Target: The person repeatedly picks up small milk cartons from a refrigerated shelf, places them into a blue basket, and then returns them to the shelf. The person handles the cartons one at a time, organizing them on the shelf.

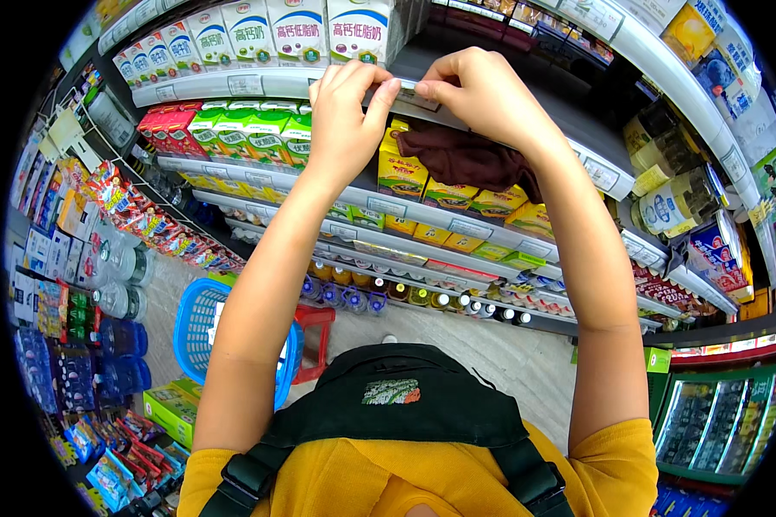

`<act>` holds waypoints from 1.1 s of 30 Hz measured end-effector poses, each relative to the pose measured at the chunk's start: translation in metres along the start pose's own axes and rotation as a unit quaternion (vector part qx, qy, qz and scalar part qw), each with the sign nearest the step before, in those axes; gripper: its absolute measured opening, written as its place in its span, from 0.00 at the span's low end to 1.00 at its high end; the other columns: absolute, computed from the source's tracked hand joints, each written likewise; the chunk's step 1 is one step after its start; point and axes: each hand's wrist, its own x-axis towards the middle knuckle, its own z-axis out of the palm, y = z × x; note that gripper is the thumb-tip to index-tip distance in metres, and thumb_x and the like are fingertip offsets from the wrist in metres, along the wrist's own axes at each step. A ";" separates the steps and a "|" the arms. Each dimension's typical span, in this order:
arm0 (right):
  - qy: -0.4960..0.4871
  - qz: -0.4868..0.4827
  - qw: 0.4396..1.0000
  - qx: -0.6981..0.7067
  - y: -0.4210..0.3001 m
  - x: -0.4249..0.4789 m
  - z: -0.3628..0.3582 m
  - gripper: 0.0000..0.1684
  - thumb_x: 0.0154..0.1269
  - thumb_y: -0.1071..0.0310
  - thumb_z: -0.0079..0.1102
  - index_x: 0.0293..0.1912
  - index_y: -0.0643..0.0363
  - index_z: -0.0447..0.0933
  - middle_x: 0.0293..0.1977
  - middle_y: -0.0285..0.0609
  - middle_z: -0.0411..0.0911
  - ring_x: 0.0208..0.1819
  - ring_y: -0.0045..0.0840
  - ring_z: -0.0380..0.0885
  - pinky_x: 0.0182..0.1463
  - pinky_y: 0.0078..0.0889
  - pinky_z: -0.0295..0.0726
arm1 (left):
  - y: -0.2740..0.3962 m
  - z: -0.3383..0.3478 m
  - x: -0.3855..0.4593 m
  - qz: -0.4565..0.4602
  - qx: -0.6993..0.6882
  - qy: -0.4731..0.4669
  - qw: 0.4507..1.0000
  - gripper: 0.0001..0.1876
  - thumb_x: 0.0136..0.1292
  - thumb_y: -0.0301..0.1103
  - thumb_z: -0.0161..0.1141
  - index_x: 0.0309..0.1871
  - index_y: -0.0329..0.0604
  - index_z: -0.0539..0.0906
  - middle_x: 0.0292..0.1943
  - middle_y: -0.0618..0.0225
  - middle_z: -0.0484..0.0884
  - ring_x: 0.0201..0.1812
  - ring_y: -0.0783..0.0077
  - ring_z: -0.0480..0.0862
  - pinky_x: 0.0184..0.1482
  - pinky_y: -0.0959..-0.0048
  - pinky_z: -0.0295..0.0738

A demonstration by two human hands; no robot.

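Both my hands are raised at the front edge of a store shelf (549, 116). My left hand (352, 106) is at the price-label rail (191, 88), thumb and fingertips bent close together, below the white milk cartons (360, 32). Just to its right, my right hand (469, 87) has thumb and forefinger pinched at a price label (420, 97) in the rail; whether either holds the label cannot be told. Under the right hand a dark brown cloth (469, 158) lies over yellow drink cartons (402, 165) on the shelf below.
Green drink cartons (263, 132) stand left of my left hand, and jars (676, 203) are at the right. A blue plastic basket (191, 329) is at lower left, near a red plastic stool (315, 342). Hanging snack packets (149, 220) line the left side. Bottles (420, 296) stand on the low shelf.
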 end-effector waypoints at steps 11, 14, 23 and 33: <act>-0.010 0.030 0.999 -0.044 -0.004 0.005 -0.002 0.14 0.61 0.63 0.67 0.34 0.66 0.86 0.27 0.55 0.83 0.33 0.41 0.85 0.41 0.38 0.83 | -0.003 -0.003 -0.003 0.005 0.004 -0.029 1.000 0.05 0.66 0.32 0.62 0.40 0.42 0.83 0.37 0.67 0.82 0.44 0.63 0.79 0.51 0.65 0.66; 0.011 -0.008 0.995 -0.094 -0.003 0.008 0.003 0.10 0.59 0.67 0.65 0.32 0.65 0.86 0.29 0.56 0.84 0.36 0.46 0.86 0.44 0.41 0.85 | -0.004 -0.002 -0.003 0.007 0.008 -0.025 1.000 0.06 0.65 0.33 0.63 0.41 0.42 0.83 0.36 0.68 0.82 0.43 0.63 0.79 0.51 0.65 0.66; 0.298 -0.152 0.924 -0.185 0.011 0.005 0.016 0.04 0.67 0.69 0.63 0.37 0.58 0.78 0.32 0.44 0.80 0.33 0.43 0.82 0.37 0.39 0.82 | 0.000 0.013 0.003 -0.045 0.045 0.003 0.998 0.10 0.63 0.34 0.66 0.44 0.43 0.80 0.32 0.69 0.82 0.40 0.65 0.79 0.50 0.64 0.64; 0.246 -0.155 0.956 -0.044 0.020 -0.018 0.020 0.04 0.64 0.74 0.63 0.38 0.61 0.77 0.33 0.48 0.79 0.34 0.46 0.81 0.36 0.40 0.82 | -0.007 0.016 0.008 -0.017 0.030 0.043 0.998 0.06 0.61 0.27 0.64 0.40 0.39 0.80 0.30 0.65 0.81 0.35 0.62 0.80 0.45 0.63 0.70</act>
